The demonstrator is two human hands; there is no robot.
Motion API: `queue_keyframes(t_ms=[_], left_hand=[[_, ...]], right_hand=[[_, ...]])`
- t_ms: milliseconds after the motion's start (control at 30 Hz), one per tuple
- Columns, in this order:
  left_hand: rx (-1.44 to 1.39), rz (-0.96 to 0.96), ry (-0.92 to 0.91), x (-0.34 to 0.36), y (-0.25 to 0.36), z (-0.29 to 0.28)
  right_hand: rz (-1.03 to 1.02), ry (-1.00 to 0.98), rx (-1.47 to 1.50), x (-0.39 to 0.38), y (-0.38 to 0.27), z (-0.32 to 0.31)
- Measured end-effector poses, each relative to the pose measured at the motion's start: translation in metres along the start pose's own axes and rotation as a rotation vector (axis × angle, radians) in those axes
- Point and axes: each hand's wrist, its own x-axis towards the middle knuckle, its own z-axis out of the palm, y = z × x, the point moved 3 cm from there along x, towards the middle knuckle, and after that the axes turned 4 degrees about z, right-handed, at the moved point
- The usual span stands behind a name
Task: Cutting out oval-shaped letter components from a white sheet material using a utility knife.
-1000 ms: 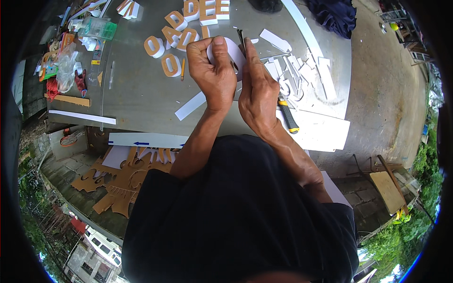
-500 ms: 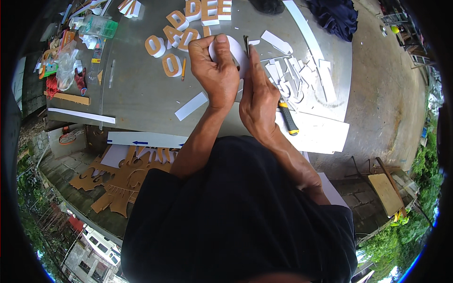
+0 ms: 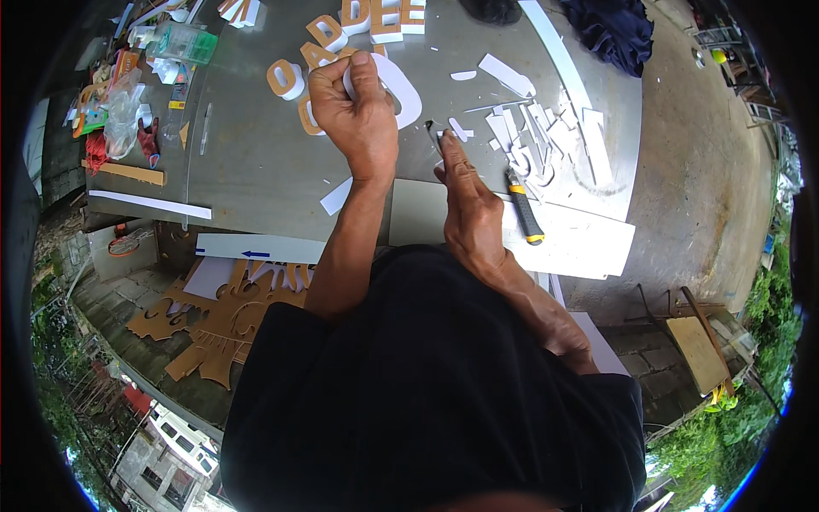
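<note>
My left hand [image 3: 358, 119] is closed on a white ring-shaped cutout [image 3: 406, 96], pinched between thumb and bent fingers above the table. Its curved outer side faces right. My right hand [image 3: 473, 200] is lower and to the right, apart from the cutout, with its fingers pressed together around a thin dark tool [image 3: 432, 130]. Only the tool's tip shows, and its kind is unclear. Brown-faced, white-sided block letters [image 3: 284, 81] stand just beyond my left hand, partly covered by it. A black and yellow utility knife [image 3: 525, 209] lies right of my right hand.
White offcuts [image 3: 533, 136] are heaped on the grey table [image 3: 247, 162] at right, near a long white strip [image 3: 559, 55]. Dark cloth [image 3: 610, 34] lies at the far right. Bags and tools clutter the left side. Cut brown sheets [image 3: 226, 320] lie below the near edge.
My left hand has shifted left with the white cutout. My right hand has come nearer to me with the dark tool, so the two are now apart.
</note>
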Motion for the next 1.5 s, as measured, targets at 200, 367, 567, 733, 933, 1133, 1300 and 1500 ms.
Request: queue_keyframes(t_ms=[200,367,567,733,933,1133,1300,1500], left_hand=[[-0.076,-0.001,-0.02,0.001,0.006,-0.01],[-0.064,0.023,-0.072,-0.013,0.012,0.006],[0.006,0.034,-0.065,-0.013,0.008,0.01],[0.073,0.088,-0.14,-0.032,-0.003,0.013],[0.022,0.012,-0.131,-0.03,-0.004,0.013],[0.132,0.101,-0.134,-0.022,-0.009,0.012],[0.134,0.057,-0.172,-0.034,-0.009,0.017],[0.112,-0.016,-0.243,-0.039,-0.012,0.014]], right_hand=[[0.14,0.033,0.227,0.017,-0.004,-0.023],[0.014,0.041,0.182,0.033,-0.024,-0.012],[0.025,0.086,0.102,0.033,-0.033,-0.014],[0.312,-0.074,0.105,0.058,-0.043,-0.034],[0.238,0.013,0.074,0.039,-0.026,-0.024],[-0.026,0.148,0.036,0.032,-0.028,-0.02],[0.215,0.044,0.058,0.037,-0.028,-0.026],[0.345,-0.047,0.041,0.053,-0.025,-0.032]])
